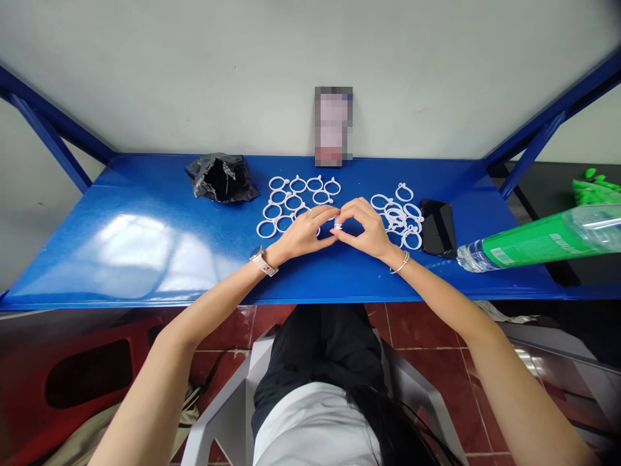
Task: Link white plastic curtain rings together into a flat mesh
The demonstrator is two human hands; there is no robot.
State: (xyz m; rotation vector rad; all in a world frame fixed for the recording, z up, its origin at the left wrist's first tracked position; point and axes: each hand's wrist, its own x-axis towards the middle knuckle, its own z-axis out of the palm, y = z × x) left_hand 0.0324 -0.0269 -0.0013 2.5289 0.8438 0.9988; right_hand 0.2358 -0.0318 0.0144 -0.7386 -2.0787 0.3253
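Note:
My left hand (pixel 309 232) and my right hand (pixel 363 228) meet over the front middle of the blue table, both with fingers closed in a pinch. A small white plastic piece (pixel 338 223) sits between their fingertips; its full shape is hidden. To the left and behind my left hand, white curtain rings (pixel 272 211) with small eyelets lie spread out in rows, some partly covered by the hand. Right of my right hand, more white curtain rings (pixel 412 241) lie in an overlapping pile.
A crumpled black plastic bag (pixel 220 178) lies open at the back left. Against the wall leans a blurred-out upright phone-like object (pixel 332 126). A black phone (pixel 438 228) lies right of the pile, near a green-labelled bottle (pixel 538 239). Blue metal braces (pixel 533 152) flank the table (pixel 160 272).

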